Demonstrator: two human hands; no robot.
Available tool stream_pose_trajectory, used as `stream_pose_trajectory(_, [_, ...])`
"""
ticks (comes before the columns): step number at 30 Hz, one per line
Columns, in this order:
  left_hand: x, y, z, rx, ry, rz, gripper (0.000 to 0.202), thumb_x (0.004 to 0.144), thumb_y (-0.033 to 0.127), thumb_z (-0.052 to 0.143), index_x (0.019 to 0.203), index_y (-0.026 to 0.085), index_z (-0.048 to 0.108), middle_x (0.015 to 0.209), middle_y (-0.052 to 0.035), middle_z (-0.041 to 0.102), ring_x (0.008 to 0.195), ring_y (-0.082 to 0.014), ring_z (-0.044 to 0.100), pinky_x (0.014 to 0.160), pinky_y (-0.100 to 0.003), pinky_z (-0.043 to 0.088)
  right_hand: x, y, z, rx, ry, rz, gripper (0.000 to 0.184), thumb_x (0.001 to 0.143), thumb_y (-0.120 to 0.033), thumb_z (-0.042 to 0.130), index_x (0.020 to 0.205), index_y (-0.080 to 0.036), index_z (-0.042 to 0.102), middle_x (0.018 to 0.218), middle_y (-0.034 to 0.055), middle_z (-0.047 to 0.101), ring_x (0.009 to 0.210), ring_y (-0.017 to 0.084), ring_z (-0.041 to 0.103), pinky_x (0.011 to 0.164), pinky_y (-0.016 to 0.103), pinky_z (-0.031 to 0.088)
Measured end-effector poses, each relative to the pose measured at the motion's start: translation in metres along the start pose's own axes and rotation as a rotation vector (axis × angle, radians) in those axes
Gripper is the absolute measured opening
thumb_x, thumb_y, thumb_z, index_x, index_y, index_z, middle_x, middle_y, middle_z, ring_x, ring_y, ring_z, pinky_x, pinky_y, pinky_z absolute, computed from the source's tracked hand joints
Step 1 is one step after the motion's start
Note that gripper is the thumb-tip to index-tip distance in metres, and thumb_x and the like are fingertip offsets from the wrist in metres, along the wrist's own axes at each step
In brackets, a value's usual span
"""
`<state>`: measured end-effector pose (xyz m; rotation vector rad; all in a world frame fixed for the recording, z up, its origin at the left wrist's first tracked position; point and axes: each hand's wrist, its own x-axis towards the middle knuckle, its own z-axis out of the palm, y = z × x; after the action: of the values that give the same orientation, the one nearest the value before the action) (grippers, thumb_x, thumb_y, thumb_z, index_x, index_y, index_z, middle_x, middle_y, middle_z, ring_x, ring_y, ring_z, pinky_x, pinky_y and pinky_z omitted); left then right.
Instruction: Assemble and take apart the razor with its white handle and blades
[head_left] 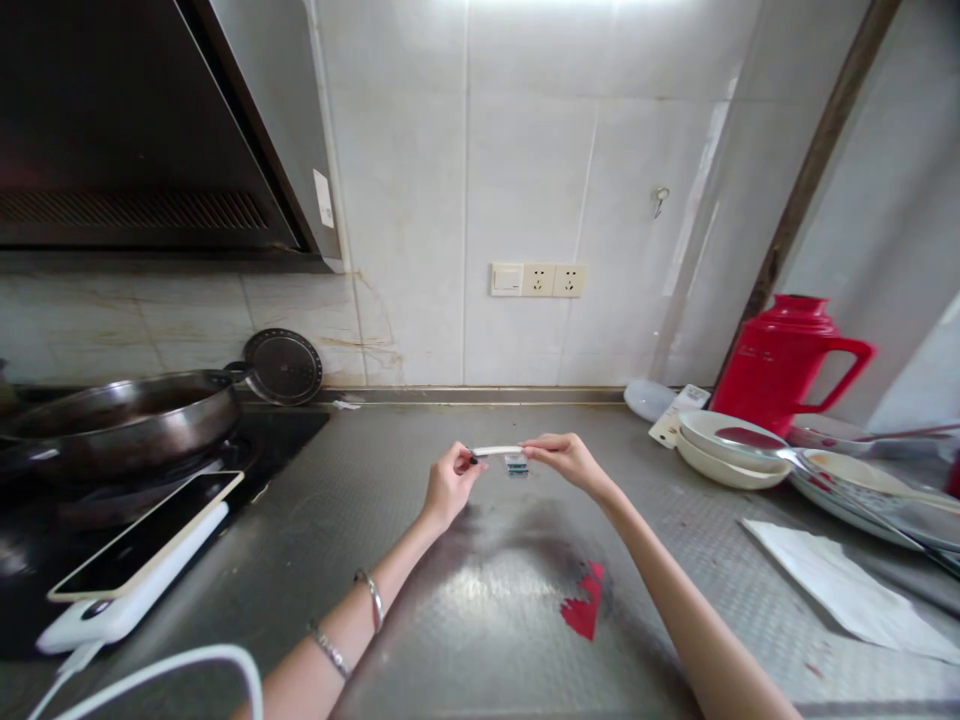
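Observation:
Above the steel counter (480, 600) both my hands hold a thin white stick-like object (497, 451) level between them. My left hand (450, 482) pinches its dark left end. My right hand (568, 459) pinches its right end. A small bluish-grey item (516, 464) sits just under the stick, between the two hands; I cannot make out what it is or whether it lies on the counter. Two bracelets circle my left forearm.
A wok (124, 415) sits on the stove at left, with a phone (146, 535) on a white power bank (124, 600) and cable. Stacked plates (731, 445), a spoon (780, 452), a red jug (787, 360) and paper (840, 585) lie right. A red spot (586, 602) marks the counter.

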<state>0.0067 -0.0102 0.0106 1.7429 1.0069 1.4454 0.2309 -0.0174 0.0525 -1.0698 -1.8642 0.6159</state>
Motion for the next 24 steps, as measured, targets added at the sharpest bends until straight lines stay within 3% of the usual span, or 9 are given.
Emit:
stream_pose_trajectory(7, [-0.0023, 0.0033, 0.0009, 0.007, -0.004, -0.023, 0.026, 0.069, 0.038, 0.064, 0.066, 0.019, 0.046, 0.064, -0.0004, 0.064, 0.06, -0.0133, 0.06, 0.054, -0.019, 0.041, -0.0017, 0.0019, 0.0025, -0.035, 0.086, 0.014, 0.033, 0.075, -0.044, 0.059, 0.088, -0.018, 0.073, 0.087, 0.0076, 0.072, 0.079, 0.02, 0.064, 0.068, 0.027, 0.047])
stream_pose_trajectory(12, [-0.0035, 0.0044, 0.0037, -0.003, -0.009, -0.003, 0.022, 0.07, 0.034, 0.064, 0.069, 0.019, 0.049, 0.07, -0.0025, 0.067, 0.065, -0.0149, 0.063, 0.057, -0.021, 0.044, -0.0036, -0.0026, 0.0003, -0.01, 0.042, -0.029, 0.032, 0.076, -0.044, 0.059, 0.087, -0.018, 0.073, 0.086, 0.0076, 0.071, 0.079, 0.02, 0.064, 0.069, 0.027, 0.047])
stream_pose_trajectory(17, [-0.0036, 0.0028, 0.004, -0.007, 0.005, -0.015, 0.023, 0.069, 0.036, 0.065, 0.069, 0.018, 0.051, 0.07, -0.0037, 0.067, 0.064, -0.0154, 0.063, 0.057, -0.022, 0.044, -0.0036, 0.002, -0.005, -0.052, 0.12, -0.016, 0.032, 0.074, -0.045, 0.06, 0.087, -0.019, 0.073, 0.088, 0.0084, 0.071, 0.081, 0.021, 0.063, 0.073, 0.03, 0.046])
stream_pose_trajectory(24, [-0.004, 0.0054, 0.0042, -0.001, 0.007, -0.01, 0.021, 0.068, 0.032, 0.066, 0.067, 0.017, 0.052, 0.067, -0.0026, 0.066, 0.061, -0.0139, 0.062, 0.055, -0.02, 0.043, -0.0032, 0.0004, -0.0017, -0.031, 0.078, -0.033, 0.032, 0.074, -0.045, 0.06, 0.086, -0.019, 0.073, 0.083, 0.0073, 0.071, 0.077, 0.02, 0.063, 0.07, 0.028, 0.046])
